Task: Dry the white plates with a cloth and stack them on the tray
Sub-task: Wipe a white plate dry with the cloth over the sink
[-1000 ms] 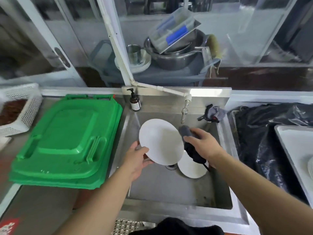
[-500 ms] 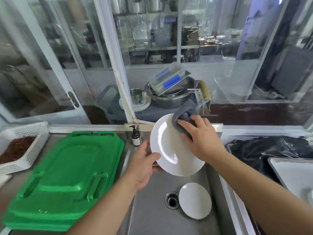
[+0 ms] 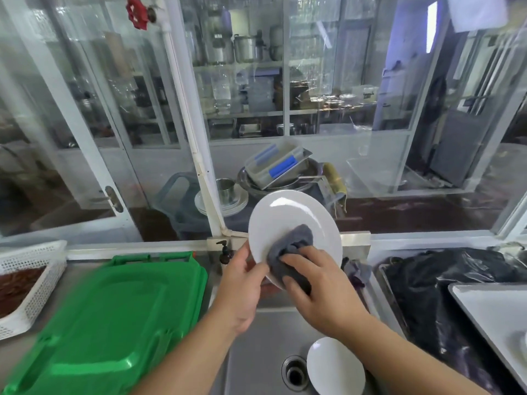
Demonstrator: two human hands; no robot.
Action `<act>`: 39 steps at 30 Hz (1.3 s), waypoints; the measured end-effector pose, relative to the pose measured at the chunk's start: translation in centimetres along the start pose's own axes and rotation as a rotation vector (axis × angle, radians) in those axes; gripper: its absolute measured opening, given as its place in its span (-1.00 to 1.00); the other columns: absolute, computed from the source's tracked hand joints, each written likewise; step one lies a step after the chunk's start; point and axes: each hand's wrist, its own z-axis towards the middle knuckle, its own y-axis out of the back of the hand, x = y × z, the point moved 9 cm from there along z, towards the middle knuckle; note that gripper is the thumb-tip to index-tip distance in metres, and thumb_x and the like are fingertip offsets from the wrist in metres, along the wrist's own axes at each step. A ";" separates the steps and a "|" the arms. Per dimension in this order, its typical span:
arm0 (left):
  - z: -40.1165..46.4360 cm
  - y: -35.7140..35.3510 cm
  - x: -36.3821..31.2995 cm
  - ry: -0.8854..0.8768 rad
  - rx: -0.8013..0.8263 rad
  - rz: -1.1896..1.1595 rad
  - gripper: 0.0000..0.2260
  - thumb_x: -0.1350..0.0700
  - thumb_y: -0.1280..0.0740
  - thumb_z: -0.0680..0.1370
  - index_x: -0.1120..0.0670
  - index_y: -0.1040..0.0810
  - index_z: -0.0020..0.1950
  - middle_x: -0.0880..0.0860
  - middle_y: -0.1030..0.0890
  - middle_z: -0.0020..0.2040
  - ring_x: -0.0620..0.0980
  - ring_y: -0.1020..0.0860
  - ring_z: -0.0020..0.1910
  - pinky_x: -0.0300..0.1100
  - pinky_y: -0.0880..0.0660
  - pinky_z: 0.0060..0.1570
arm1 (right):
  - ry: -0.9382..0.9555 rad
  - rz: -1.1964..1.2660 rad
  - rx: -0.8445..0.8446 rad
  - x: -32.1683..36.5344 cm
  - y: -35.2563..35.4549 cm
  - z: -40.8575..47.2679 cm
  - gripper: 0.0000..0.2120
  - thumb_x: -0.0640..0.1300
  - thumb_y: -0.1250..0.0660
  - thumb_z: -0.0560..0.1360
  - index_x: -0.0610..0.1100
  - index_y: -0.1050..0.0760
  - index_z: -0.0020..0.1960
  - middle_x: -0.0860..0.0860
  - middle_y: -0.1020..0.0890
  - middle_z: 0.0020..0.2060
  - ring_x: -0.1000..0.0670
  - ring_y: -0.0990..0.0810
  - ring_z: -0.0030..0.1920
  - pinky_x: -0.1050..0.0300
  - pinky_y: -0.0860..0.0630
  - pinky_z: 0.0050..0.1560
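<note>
I hold a white plate [image 3: 288,220] tilted up above the steel sink [image 3: 256,352]. My left hand [image 3: 242,283] grips its lower left rim. My right hand [image 3: 322,286] holds a grey cloth [image 3: 291,246] bunched against the plate's lower face. A second white plate [image 3: 335,366] lies in the sink beside the drain [image 3: 295,373], partly under my right forearm. The white tray [image 3: 484,309] sits at the far right, cut off by the frame edge.
A green plastic lid [image 3: 114,317] covers the counter left of the sink. A white basket [image 3: 31,275] stands at far left. A black plastic bag [image 3: 445,280] lies between sink and tray. A brown pump bottle [image 3: 225,253] stands behind the sink, and a window rises beyond.
The plate rose out of the sink and its face turned toward me. My right hand slid the cloth from the plate's upper edge down to its lower part. The view tilted upward.
</note>
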 end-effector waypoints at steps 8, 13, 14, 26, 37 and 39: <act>-2.2 -0.8 -0.9 -0.002 0.113 0.008 -0.59 0.27 -0.30 0.52 -0.13 -0.66 0.25 0.17 -0.71 0.17 0.26 -0.69 0.12 0.32 -0.67 -0.01 | 0.206 -0.103 -0.109 4.4 3.0 6.7 -0.68 -0.09 -0.39 0.58 -0.04 -0.63 0.32 -0.03 -0.60 0.13 -0.21 -0.56 0.01 -0.08 -0.50 0.12; -2.4 -0.5 -3.2 -0.080 0.074 -0.028 -0.64 0.23 -0.36 0.44 -0.10 -0.72 0.14 0.16 -0.73 0.13 0.16 -0.70 0.09 0.27 -0.68 0.04 | 0.166 -0.186 -0.229 4.8 5.8 10.4 -0.68 -0.10 -0.35 0.61 -0.08 -0.61 0.35 -0.11 -0.58 0.17 -0.28 -0.51 0.05 -0.12 -0.46 0.15; -2.4 -0.4 -3.9 -0.099 0.064 -0.042 -0.65 0.23 -0.37 0.45 -0.09 -0.72 0.14 0.15 -0.73 0.13 0.11 -0.71 0.07 0.18 -0.70 -0.03 | 0.138 -0.211 -0.241 4.4 6.4 11.1 -0.69 -0.10 -0.35 0.62 -0.08 -0.61 0.35 -0.13 -0.58 0.19 -0.29 -0.51 0.07 -0.12 -0.43 0.16; -1.0 2.5 -8.8 -0.244 -0.104 -0.082 -0.55 0.46 -0.25 0.59 -0.03 -0.69 0.21 0.04 -0.74 0.10 -0.02 -0.72 -0.01 -0.08 -0.67 -0.23 | -0.201 -0.170 -0.194 -0.5 5.6 8.2 -0.67 -0.09 -0.32 0.59 -0.01 -0.61 0.34 -0.13 -0.60 0.17 -0.29 -0.60 0.05 -0.01 -0.51 -0.04; -1.7 0.1 -5.2 -0.112 0.002 0.053 -0.68 0.25 -0.34 0.47 -0.04 -0.70 0.13 0.16 -0.74 0.07 0.07 -0.71 -0.03 -0.01 -0.67 -0.15 | 0.116 0.068 -0.081 7.4 4.5 9.2 -0.74 0.02 -0.35 0.55 0.03 -0.67 0.20 0.08 -0.62 0.07 0.01 -0.60 0.00 0.15 -0.53 0.02; -2.0 -0.2 -4.8 -0.097 0.000 0.021 -0.67 0.23 -0.34 0.42 -0.03 -0.70 0.11 0.17 -0.73 0.07 0.09 -0.70 0.00 0.05 -0.68 -0.11 | 0.152 -0.014 -0.131 8.0 6.0 10.9 -0.77 -0.03 -0.39 0.55 -0.01 -0.68 0.17 0.00 -0.62 0.05 -0.10 -0.61 -0.01 0.01 -0.55 -0.01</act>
